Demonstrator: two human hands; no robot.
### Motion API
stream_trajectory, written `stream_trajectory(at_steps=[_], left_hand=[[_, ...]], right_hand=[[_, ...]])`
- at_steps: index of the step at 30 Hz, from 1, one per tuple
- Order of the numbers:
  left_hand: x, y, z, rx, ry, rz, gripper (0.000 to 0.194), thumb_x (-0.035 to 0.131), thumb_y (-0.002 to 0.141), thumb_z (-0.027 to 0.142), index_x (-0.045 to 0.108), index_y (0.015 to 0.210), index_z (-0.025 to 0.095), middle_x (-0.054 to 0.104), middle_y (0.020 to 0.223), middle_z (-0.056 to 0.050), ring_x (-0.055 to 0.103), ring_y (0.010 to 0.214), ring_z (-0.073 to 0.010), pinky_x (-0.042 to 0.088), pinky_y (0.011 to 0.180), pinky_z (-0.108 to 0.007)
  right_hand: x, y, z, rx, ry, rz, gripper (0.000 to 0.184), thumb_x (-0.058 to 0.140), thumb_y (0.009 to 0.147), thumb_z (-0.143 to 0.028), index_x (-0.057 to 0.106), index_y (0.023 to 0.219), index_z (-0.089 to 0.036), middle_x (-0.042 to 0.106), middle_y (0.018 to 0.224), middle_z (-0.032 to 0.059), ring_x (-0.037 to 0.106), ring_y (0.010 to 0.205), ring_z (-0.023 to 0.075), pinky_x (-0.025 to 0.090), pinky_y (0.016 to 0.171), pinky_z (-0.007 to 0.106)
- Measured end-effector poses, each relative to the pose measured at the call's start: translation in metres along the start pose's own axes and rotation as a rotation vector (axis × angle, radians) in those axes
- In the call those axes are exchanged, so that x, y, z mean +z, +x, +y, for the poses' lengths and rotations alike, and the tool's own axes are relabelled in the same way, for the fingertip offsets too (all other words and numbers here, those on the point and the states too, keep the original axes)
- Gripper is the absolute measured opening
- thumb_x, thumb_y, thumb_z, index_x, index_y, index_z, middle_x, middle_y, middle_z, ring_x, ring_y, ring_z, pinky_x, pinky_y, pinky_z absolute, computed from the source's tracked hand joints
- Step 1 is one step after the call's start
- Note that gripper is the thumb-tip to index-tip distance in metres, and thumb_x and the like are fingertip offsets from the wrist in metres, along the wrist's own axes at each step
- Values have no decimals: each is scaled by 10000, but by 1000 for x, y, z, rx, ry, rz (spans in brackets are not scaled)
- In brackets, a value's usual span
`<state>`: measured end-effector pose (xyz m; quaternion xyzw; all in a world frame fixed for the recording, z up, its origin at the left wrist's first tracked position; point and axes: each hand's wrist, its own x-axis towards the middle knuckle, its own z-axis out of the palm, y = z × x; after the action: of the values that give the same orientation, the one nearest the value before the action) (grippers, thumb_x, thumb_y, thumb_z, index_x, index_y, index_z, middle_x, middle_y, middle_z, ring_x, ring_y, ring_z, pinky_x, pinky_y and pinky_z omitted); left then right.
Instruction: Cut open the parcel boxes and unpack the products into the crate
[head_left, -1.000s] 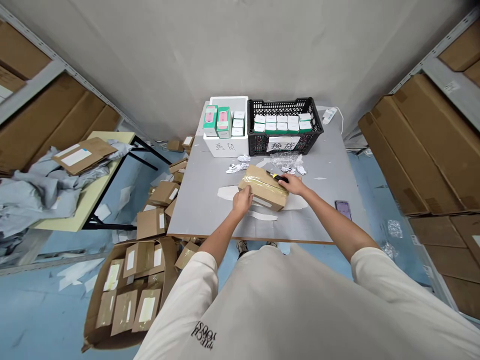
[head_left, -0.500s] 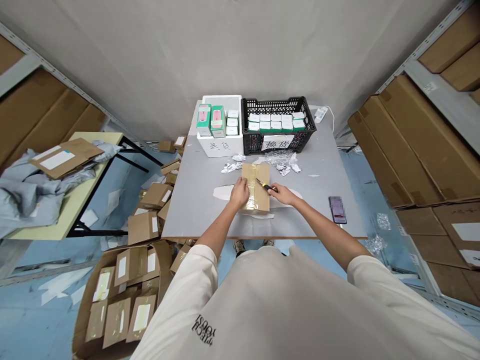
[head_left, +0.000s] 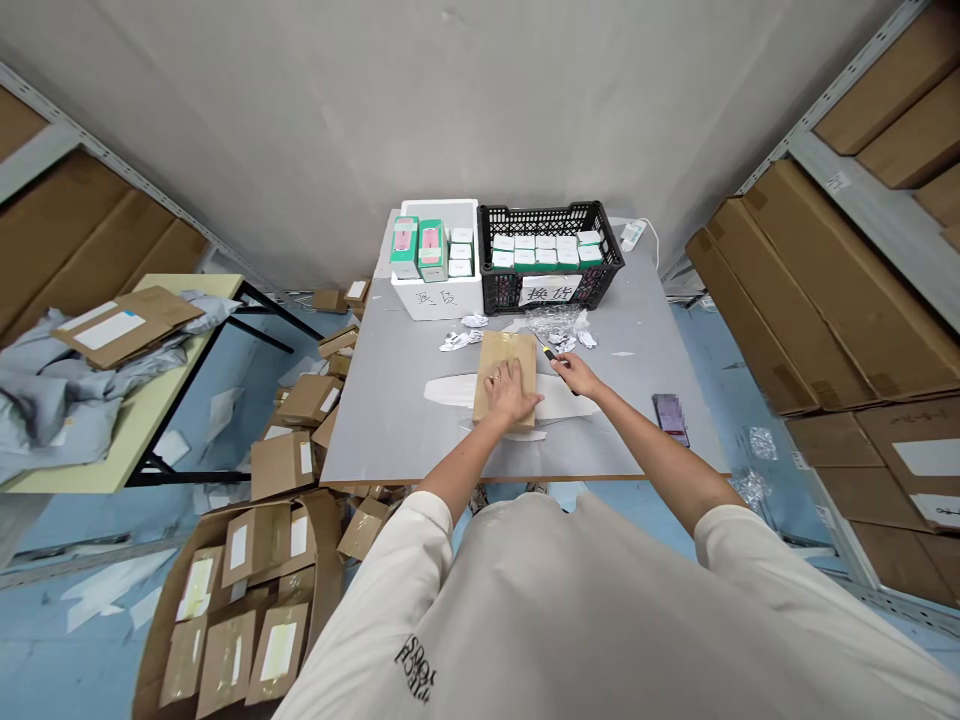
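My left hand (head_left: 511,393) lies flat on a taped cardboard parcel (head_left: 504,368), covering its lower half and pressing it to the grey table top (head_left: 405,420). The parcel lies lengthwise, with clear tape across it. My right hand (head_left: 576,375) is just beside the parcel's upper right corner, off the cardboard. It grips a yellow-and-black box cutter (head_left: 553,356), whose tip points up and left, away from the parcel. Under the parcel lie white paper strips (head_left: 450,390).
A white foam box (head_left: 436,300) of green and white cartons and a black plastic crate (head_left: 551,258) of small boxes stand at the table's far edge. Crumpled clear plastic (head_left: 555,322) and paper scraps (head_left: 457,340) lie nearby. A phone (head_left: 670,418) lies at the right.
My right hand and the cutter have lifted off the parcel, moving right and away from me. My left hand has shifted toward the parcel's near end. The parcel stays lengthwise.
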<state>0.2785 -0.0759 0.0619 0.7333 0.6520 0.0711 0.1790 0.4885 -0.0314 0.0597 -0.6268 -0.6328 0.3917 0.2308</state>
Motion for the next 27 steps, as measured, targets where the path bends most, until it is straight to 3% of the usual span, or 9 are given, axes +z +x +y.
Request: stream_trajectory(at_steps=[6, 11, 15, 18, 23, 27], left_hand=[[-5, -3, -7, 101, 52, -103, 1033, 748, 750, 456, 223, 1611, 229, 315, 1622, -248, 365, 1457, -440, 295, 1131, -587], [-20, -2, -33, 359, 72, -233, 1055, 769, 703, 320, 230, 1610, 308, 273, 1657, -199, 295, 1515, -424, 252, 1167, -602], [-31, 0, -56, 450, 98, -243, 1016, 722, 719, 206, 234, 1604, 307, 307, 1633, -190, 299, 1523, -372, 204, 1199, -603], [-39, -1, -64, 444, 130, -229, 983, 711, 734, 189, 241, 1591, 298, 398, 1551, -178, 383, 1462, -355, 191, 1208, -577], [-40, -8, -58, 422, 152, -176, 859, 789, 763, 411, 376, 1502, 267, 491, 1403, -167, 473, 1338, -380, 268, 1165, -533], [-28, -11, -48, 442, 175, -164, 761, 829, 738, 410, 478, 1387, 225, 512, 1367, -167, 478, 1315, -375, 307, 1131, -502]], right_hand=[[2, 0, 7, 22, 47, 86, 290, 560, 913, -492, 629, 981, -218, 681, 1128, 81, 629, 1069, 242, 495, 1016, 409], [6, -1, 12, 21, 123, 108, 299, 576, 903, -524, 614, 946, -231, 701, 1099, 60, 631, 1104, 242, 499, 1009, 399], [12, -3, 11, 80, 213, 0, 327, 558, 927, -540, 612, 976, -222, 728, 1019, 57, 673, 977, 222, 543, 877, 354], [17, -8, 7, 149, 333, -103, 291, 574, 939, -496, 596, 998, -211, 746, 1106, 88, 713, 991, 206, 547, 810, 298], [24, -26, -1, 247, 528, -254, 218, 620, 938, -427, 584, 970, -214, 777, 1050, 104, 752, 963, 207, 562, 786, 282], [24, -37, 0, 281, 593, -352, 212, 624, 945, -431, 578, 962, -225, 781, 1021, 84, 758, 924, 203, 581, 758, 279]])
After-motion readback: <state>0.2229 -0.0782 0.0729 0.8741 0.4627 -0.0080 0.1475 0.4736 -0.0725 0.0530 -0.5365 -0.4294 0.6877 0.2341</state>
